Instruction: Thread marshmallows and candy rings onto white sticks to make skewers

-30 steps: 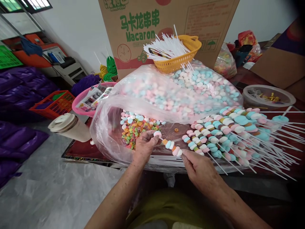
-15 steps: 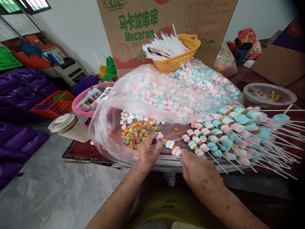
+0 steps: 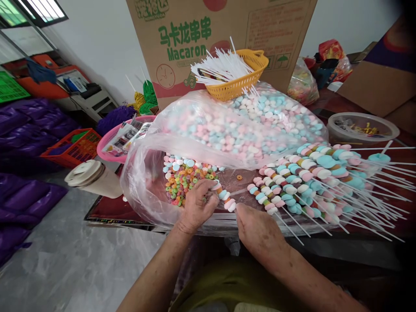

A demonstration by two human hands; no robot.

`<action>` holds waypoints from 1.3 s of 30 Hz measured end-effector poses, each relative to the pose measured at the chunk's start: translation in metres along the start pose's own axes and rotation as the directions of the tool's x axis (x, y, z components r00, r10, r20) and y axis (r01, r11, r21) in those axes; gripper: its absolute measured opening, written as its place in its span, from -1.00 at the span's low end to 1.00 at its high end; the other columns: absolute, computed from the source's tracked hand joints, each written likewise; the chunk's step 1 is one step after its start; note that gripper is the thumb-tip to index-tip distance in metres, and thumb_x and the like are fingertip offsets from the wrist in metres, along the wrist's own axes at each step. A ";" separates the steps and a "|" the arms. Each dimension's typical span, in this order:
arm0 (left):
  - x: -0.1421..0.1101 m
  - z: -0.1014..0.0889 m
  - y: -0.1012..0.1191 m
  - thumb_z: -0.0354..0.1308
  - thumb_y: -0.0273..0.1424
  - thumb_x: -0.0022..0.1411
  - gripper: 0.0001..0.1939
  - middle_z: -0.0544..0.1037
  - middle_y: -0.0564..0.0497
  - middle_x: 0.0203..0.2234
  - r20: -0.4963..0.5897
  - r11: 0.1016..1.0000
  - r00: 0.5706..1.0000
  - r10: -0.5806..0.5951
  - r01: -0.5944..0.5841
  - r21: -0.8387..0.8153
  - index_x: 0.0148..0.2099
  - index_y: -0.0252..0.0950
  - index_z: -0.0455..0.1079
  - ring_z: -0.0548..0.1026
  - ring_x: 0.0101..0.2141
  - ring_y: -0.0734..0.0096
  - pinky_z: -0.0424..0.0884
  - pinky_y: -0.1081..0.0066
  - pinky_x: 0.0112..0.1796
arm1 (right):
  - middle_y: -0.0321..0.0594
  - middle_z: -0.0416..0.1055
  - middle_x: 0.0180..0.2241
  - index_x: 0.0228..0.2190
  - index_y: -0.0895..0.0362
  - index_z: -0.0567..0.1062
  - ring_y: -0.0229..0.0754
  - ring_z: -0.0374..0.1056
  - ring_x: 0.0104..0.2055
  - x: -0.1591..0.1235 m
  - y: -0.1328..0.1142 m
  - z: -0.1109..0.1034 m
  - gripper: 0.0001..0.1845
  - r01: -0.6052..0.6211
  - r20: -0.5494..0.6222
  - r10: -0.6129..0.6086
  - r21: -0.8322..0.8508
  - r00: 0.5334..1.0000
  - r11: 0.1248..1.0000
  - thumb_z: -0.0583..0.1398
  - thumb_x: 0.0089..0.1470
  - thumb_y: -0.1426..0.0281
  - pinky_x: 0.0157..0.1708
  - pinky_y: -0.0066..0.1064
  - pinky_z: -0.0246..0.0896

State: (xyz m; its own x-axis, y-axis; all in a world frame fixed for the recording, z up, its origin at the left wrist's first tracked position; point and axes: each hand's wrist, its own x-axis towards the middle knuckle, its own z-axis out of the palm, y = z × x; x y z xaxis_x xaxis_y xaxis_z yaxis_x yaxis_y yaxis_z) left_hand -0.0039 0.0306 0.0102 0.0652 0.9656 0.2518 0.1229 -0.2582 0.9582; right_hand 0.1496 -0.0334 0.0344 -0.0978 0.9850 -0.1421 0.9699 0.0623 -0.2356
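Note:
My right hand (image 3: 260, 229) is closed on the near end of a candy skewer (image 3: 224, 195), threaded with pink, white and blue marshmallows and orange gummy pieces. My left hand (image 3: 199, 203) is at the skewer's far end, its thumb and forefinger apart and the fingertips close to the last candy. Beneath and beyond its fingers lies a pile of colourful gummy rings (image 3: 182, 180). Behind that are loose marshmallows (image 3: 177, 162) at the mouth of a large clear bag (image 3: 208, 125). To the right, finished-looking candy skewers (image 3: 302, 182) lie stacked with white sticks pointing right.
A yellow basket (image 3: 238, 86) of white sticks rests on the bag, before a cardboard box (image 3: 182, 30). A lidded cup (image 3: 97, 180) and pink basket (image 3: 107, 138) stand left. A round plastic tub (image 3: 362, 125) stands right. One gummy ring (image 3: 239, 177) lies apart.
Both hands and the skewer have shifted slightly left, toward the gummy rings. My left thumb has come away from the candy at the skewer's end. The view has tilted a little.

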 end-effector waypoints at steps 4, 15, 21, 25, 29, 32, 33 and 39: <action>0.010 0.013 -0.003 0.24 -0.26 -0.01 -0.81 0.46 0.07 -0.55 -0.102 0.841 0.931 -0.350 0.265 -0.472 -0.42 -0.30 0.43 0.39 -0.50 0.51 0.34 0.50 -0.41 | -0.18 0.40 -0.51 -0.47 0.15 0.34 -0.19 0.34 -0.43 -0.001 0.003 0.010 -0.81 0.055 -0.096 -0.048 0.081 0.994 0.995 -0.02 0.08 0.53 -0.51 -0.42 -0.08; 0.005 0.048 0.009 0.18 -0.28 0.03 -0.78 0.28 0.17 -0.67 0.088 0.579 0.895 -0.438 0.356 -0.733 -0.45 -0.31 0.27 0.28 -0.65 0.61 0.37 0.49 -0.50 | -0.11 0.46 -0.38 -0.36 0.17 0.39 -0.13 0.38 -0.37 -0.003 -0.008 0.012 -0.77 0.019 0.049 -0.023 0.080 0.999 0.997 -0.06 0.11 0.53 -0.48 -0.39 -0.02; 0.000 0.056 0.001 0.21 -0.30 0.03 -0.74 0.21 0.20 -0.68 0.072 0.550 0.883 -0.463 0.350 -0.758 -0.49 -0.30 0.19 0.25 -0.66 0.66 0.38 0.51 -0.49 | -0.10 0.46 -0.35 -0.31 0.17 0.40 -0.10 0.40 -0.34 0.002 -0.015 0.011 -0.73 0.024 0.052 -0.031 0.123 0.998 0.992 -0.07 0.09 0.55 -0.44 -0.37 0.08; 0.001 0.057 -0.004 0.23 -0.26 0.02 -0.72 0.17 0.22 -0.71 0.045 0.538 0.891 -0.452 0.312 -0.783 -0.47 -0.30 0.20 0.24 -0.68 0.65 0.37 0.52 -0.52 | -0.07 0.46 -0.37 -0.32 0.19 0.40 -0.12 0.38 -0.37 0.010 -0.010 0.022 -0.73 0.038 -0.007 -0.037 0.184 0.999 0.982 -0.06 0.06 0.57 -0.44 -0.37 0.08; 0.003 0.050 -0.001 0.23 -0.06 -0.03 -0.61 0.30 0.17 -0.64 0.105 0.509 0.879 -0.466 0.362 -0.781 -0.36 -0.26 0.26 0.34 -0.63 0.56 0.32 0.51 -0.59 | -0.15 0.43 -0.44 -0.44 0.18 0.37 -0.22 0.30 -0.40 0.017 0.005 0.032 -0.75 0.120 -0.086 -0.099 0.281 0.991 0.952 -0.07 0.12 0.50 -0.42 -0.42 0.05; 0.005 0.044 0.002 0.07 0.18 -0.08 -0.43 0.39 0.09 -0.56 0.157 0.436 0.862 -0.483 0.391 -0.811 -0.37 -0.26 0.28 0.38 -0.60 0.50 0.32 0.46 -0.59 | -0.22 0.36 -0.51 -0.58 0.14 0.28 -0.28 0.21 -0.47 0.017 0.012 0.035 -0.72 0.203 -0.201 -0.128 0.416 0.971 0.886 -0.07 0.12 0.45 -0.45 -0.45 0.00; 0.005 0.043 0.003 0.07 0.18 -0.08 -0.44 0.37 0.10 -0.60 0.153 0.420 0.853 -0.499 0.393 -0.818 -0.42 -0.27 0.25 0.36 -0.63 0.52 0.31 0.47 -0.60 | -0.23 0.34 -0.53 -0.60 0.13 0.26 -0.28 0.19 -0.49 0.016 0.012 0.036 -0.72 0.215 -0.211 -0.132 0.439 0.968 0.873 -0.06 0.11 0.45 -0.45 -0.45 -0.01; 0.003 0.053 0.012 0.17 -0.05 0.04 -0.48 0.05 0.23 -0.82 0.004 0.495 0.801 -0.599 0.374 -0.784 -0.61 -0.26 -0.02 0.09 -0.80 0.65 0.16 0.53 -0.69 | -0.17 0.41 -0.50 -0.51 0.13 0.31 -0.24 0.22 -0.49 0.000 -0.002 0.035 -0.75 0.155 -0.095 -0.135 0.258 0.986 0.954 -0.07 0.14 0.46 -0.48 -0.40 -0.08</action>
State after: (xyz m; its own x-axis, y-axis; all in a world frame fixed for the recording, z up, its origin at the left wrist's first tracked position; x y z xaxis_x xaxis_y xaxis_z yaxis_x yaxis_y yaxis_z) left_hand 0.0501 0.0282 0.0157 -0.0169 0.9278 -0.3726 -0.6912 0.2584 0.6749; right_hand 0.1398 -0.0388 0.0014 -0.2061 0.9784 -0.0172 0.8522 0.1709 -0.4946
